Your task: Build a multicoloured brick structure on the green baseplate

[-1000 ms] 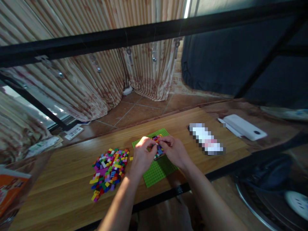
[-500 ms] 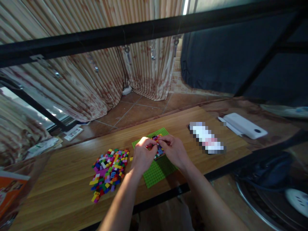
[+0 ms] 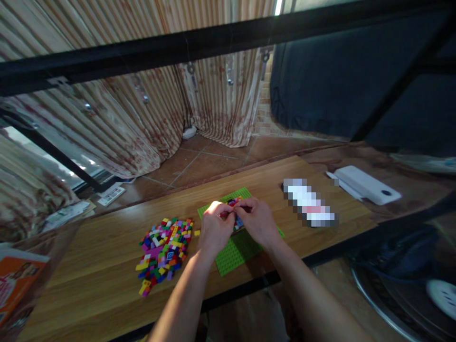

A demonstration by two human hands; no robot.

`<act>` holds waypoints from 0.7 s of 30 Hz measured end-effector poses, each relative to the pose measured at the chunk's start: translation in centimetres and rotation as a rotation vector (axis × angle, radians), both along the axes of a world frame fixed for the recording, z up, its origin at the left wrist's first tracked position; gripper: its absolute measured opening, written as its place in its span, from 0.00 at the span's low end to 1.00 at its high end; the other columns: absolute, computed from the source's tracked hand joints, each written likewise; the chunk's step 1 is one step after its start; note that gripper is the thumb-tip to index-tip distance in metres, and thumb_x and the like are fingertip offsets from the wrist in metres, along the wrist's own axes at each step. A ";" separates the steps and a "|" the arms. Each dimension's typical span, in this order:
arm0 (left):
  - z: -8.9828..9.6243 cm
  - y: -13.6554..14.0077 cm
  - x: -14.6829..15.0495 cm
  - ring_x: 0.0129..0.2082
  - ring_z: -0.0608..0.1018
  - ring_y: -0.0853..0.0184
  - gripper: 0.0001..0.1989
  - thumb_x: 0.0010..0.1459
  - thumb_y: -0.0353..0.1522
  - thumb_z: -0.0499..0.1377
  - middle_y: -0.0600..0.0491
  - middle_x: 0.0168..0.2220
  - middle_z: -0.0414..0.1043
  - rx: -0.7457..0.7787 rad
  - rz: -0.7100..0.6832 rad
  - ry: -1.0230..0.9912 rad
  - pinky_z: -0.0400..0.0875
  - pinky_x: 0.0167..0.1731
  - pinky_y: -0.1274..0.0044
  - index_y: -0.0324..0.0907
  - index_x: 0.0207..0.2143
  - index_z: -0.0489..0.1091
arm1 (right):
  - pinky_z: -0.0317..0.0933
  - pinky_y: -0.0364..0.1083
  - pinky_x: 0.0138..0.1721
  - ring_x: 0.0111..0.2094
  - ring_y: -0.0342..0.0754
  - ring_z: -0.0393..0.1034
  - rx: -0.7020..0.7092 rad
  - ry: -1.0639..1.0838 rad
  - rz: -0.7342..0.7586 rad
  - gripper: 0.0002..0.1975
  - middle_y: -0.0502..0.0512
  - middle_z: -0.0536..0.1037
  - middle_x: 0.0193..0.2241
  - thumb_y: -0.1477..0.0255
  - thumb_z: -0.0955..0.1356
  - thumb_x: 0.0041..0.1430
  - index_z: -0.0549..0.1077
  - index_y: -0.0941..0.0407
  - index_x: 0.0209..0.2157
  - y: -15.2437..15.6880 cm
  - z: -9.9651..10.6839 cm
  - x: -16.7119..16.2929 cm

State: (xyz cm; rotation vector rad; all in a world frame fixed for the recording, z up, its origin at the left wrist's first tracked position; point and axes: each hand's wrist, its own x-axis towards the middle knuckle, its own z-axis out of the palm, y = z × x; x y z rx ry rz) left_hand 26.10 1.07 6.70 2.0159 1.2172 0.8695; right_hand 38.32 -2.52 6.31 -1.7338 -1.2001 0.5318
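Green baseplate (image 3: pixel 237 256) beneath the grip already bears clustered bricks (image 3: pixel 238 223), left hand (image 3: pixel 218 229) and right hand (image 3: pixel 258 219) pinched narrow, contents unclear, with loose bricks (image 3: pixel 170 256) unplaced to their left.

Hands (image 3: pixel 218 228) (image 3: pixel 260 221) have drawn closer; the brick build (image 3: pixel 238 222) (multicoloured) shows less between them.

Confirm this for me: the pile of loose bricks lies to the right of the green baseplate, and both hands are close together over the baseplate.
Not quite: the pile of loose bricks lies to the left of the green baseplate, as the head view shows. The left hand and right hand are indeed close together over the baseplate.
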 end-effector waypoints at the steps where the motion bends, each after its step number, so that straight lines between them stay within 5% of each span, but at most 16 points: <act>1: 0.0 0.0 0.0 0.33 0.75 0.69 0.06 0.54 0.27 0.59 0.52 0.32 0.75 0.004 -0.001 0.009 0.70 0.34 0.76 0.41 0.29 0.76 | 0.64 0.44 0.37 0.33 0.47 0.74 -0.004 -0.007 0.002 0.09 0.55 0.80 0.30 0.76 0.67 0.53 0.80 0.56 0.27 0.0 0.0 0.0; 21: 0.3 0.3 0.1 0.30 0.73 0.69 0.05 0.54 0.28 0.58 0.54 0.29 0.72 0.031 -0.018 0.096 0.66 0.32 0.76 0.41 0.29 0.75 | 0.61 0.45 0.36 0.33 0.48 0.73 -0.068 -0.135 0.050 0.11 0.56 0.81 0.30 0.75 0.65 0.56 0.81 0.56 0.28 0.3 0.1 0.3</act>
